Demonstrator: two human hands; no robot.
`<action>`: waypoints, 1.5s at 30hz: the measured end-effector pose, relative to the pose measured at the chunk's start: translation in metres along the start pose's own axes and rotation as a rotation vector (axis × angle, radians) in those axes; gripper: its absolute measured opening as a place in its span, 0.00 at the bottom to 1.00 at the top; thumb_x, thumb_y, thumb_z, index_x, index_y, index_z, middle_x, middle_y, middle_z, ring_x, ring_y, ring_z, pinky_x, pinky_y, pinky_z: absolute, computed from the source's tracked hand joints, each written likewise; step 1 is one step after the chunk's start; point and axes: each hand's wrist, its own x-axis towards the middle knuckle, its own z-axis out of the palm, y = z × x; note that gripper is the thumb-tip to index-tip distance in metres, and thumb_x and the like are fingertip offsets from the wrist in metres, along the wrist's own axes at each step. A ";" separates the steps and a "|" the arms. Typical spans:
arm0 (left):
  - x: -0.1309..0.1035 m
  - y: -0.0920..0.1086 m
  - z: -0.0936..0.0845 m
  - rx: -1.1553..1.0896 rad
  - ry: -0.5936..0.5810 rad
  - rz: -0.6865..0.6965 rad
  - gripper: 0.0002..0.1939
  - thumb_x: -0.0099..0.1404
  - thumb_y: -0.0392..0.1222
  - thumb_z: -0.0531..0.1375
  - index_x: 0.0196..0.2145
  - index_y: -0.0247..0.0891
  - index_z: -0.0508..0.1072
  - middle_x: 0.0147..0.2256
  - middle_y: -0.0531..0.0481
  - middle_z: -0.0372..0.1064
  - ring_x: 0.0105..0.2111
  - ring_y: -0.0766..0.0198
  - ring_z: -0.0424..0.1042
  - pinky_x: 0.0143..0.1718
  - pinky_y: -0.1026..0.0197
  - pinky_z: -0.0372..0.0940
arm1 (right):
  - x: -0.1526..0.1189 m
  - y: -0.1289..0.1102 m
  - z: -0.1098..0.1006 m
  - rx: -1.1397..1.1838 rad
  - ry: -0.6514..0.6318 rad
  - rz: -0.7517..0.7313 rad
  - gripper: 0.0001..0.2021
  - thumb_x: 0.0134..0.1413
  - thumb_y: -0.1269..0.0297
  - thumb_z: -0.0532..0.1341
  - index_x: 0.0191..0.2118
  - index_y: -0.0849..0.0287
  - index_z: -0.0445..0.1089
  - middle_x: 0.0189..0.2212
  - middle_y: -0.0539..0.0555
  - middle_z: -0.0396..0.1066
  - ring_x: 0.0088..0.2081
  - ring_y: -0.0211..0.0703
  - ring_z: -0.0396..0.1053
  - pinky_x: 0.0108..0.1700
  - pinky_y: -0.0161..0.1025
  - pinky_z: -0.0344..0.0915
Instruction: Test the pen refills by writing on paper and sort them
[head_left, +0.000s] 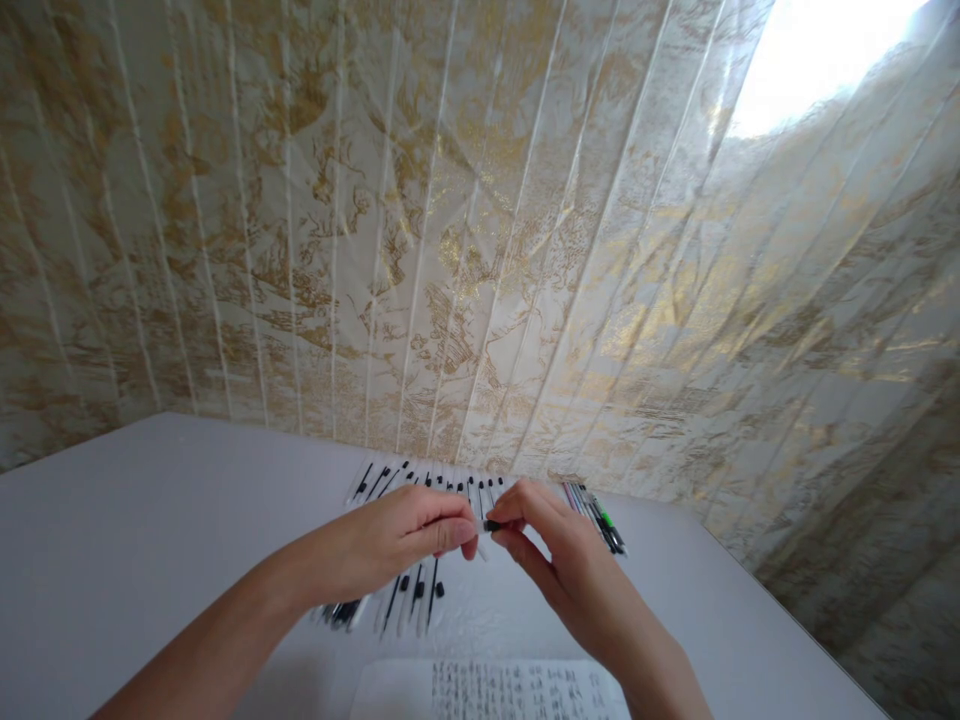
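My left hand (429, 524) is closed around a pale, clear-looking pen barrel, most of it hidden in the fingers. The thumb and forefinger of my right hand (541, 530) pinch the black end of the same pen (490, 526), which looks like its cap; whether it is fully seated I cannot tell. Both hands meet above the table. Beyond them lies a row of pen parts with black caps (480, 484), partly covered by the hands. On the near side are several more dark refills and clear barrels with black caps (419, 589).
A bundle of pens (598, 520), one with a green part, lies at right on the white table (187, 540). More dark pens (345, 612) lie beneath my left forearm. A handwritten sheet (517, 690) is at the near edge. A gold-patterned curtain (450, 250) hangs along the far edge.
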 end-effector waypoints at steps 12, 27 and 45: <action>0.007 -0.006 0.006 0.035 0.064 0.005 0.14 0.67 0.50 0.50 0.32 0.39 0.69 0.24 0.57 0.56 0.26 0.66 0.56 0.28 0.65 0.51 | 0.004 -0.002 0.007 -0.172 0.018 0.083 0.15 0.66 0.58 0.48 0.29 0.57 0.62 0.25 0.49 0.66 0.25 0.37 0.62 0.27 0.32 0.55; 0.008 -0.003 0.009 0.060 0.128 0.013 0.14 0.67 0.49 0.50 0.30 0.39 0.67 0.25 0.57 0.58 0.27 0.67 0.56 0.27 0.65 0.50 | 0.006 0.004 0.017 -0.054 0.092 0.126 0.15 0.66 0.56 0.46 0.31 0.56 0.60 0.25 0.49 0.66 0.26 0.37 0.62 0.28 0.31 0.54; 0.010 -0.003 0.014 0.093 0.139 0.006 0.12 0.67 0.45 0.51 0.28 0.39 0.65 0.25 0.58 0.59 0.26 0.68 0.57 0.27 0.66 0.50 | 0.007 0.006 0.020 -0.048 0.065 0.269 0.19 0.65 0.55 0.45 0.23 0.56 0.52 0.18 0.45 0.55 0.21 0.35 0.52 0.25 0.33 0.47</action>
